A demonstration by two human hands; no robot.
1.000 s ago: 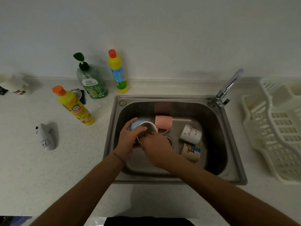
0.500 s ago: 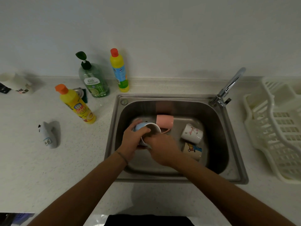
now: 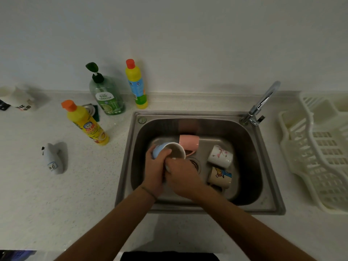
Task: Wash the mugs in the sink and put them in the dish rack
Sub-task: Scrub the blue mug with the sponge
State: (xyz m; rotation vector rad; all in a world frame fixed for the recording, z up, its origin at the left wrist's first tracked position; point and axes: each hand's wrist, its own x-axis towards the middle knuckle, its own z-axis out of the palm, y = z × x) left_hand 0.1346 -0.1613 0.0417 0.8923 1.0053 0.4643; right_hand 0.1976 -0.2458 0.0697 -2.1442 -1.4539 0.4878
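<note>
A light blue mug with a pale inside is tilted over the left part of the steel sink. My left hand grips its outer wall from the left. The fingers of my right hand curl onto the near rim, with its back turned to the camera. A pink mug lies on its side just behind. To the right lie a white flowered mug and a beige cartoon mug. A cream dish rack stands on the counter at the far right.
The faucet rises at the sink's back right corner. On the counter to the left stand two yellow bottles and a green pump bottle. A small grey object lies further left.
Both hands stay on the blue mug. The right hand has shifted slightly along the rim and the mug has turned a little. The view has drifted slightly.
</note>
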